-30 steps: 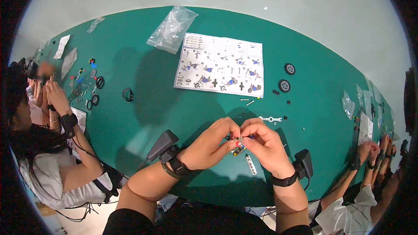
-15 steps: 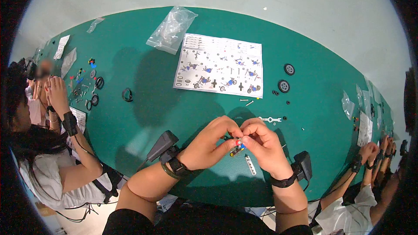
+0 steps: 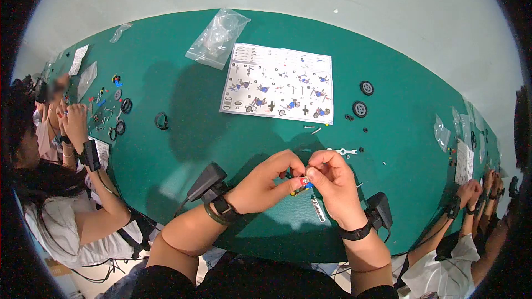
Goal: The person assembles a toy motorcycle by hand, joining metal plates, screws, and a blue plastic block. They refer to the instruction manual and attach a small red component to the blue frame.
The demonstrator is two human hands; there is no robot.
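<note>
Between finger and thumb, my left hand point(image 3: 271, 182) grips a small toy model part point(image 3: 302, 189) with blue, yellow, red and dark pieces. My right hand point(image 3: 334, 191) is closed in a pinch right against it; a silvery bit shows by the thumb tip, but what the fingers hold is mostly hidden. Just below the hands lies a light strip with a row of holes point(image 3: 317, 210). A flat metal wrench point(image 3: 343, 151) rests beyond my right hand, with a small black ring point(image 3: 361, 149) beside it.
An illustrated instruction sheet point(image 3: 277, 84) lies ahead, next to a clear plastic bag point(image 3: 219, 39). Two wheels point(image 3: 360, 109), small black parts point(image 3: 348, 117) and screws point(image 3: 316, 130) sit to its right. A black ring point(image 3: 161, 120) lies left. Other people work at both sides.
My right fingers have shifted slightly at the model part, and the gap between my hands looks a little wider. The view has moved slightly; the table items stay put.
</note>
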